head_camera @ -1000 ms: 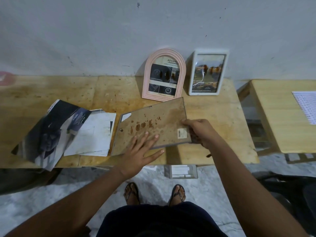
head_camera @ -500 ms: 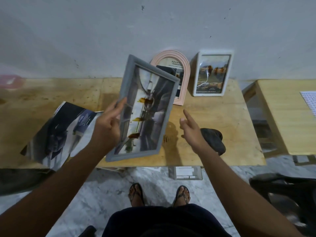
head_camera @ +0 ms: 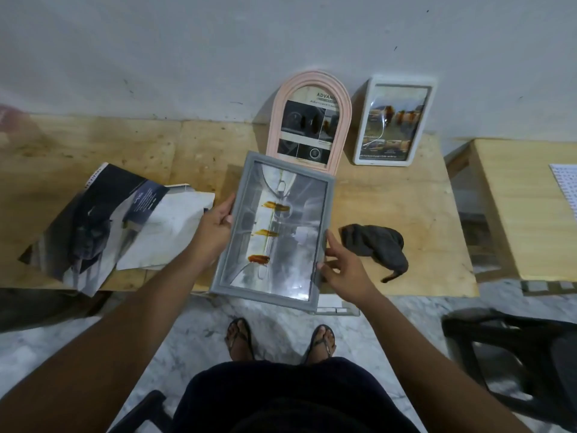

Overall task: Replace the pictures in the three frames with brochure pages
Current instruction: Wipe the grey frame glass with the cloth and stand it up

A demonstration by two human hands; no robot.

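Grey frame (head_camera: 271, 232) in my hands, face up, glass towards me, held above the near edge of the wooden table (head_camera: 406, 214); its lower end overhangs the floor. My left hand (head_camera: 215, 229) grips the frame's left rail, thumb on the front, fingers hidden behind; my right hand (head_camera: 345, 270) is loosely spread, fingertips touching the right rail, not closed round it. A grey brochure page sits under the glass, with three brown smears down its middle. Beyond the grey frame, a pink arched frame (head_camera: 309, 120) leans on the wall, its lower edge covered by the grey frame's top; right of that, a white frame (head_camera: 394, 120), also leaning, both with printed pages. Left of the grey frame, the open brochure (head_camera: 103, 226) lies crumpled on the table; right of it, a dark cloth (head_camera: 374, 245), near my right hand, apart from it.
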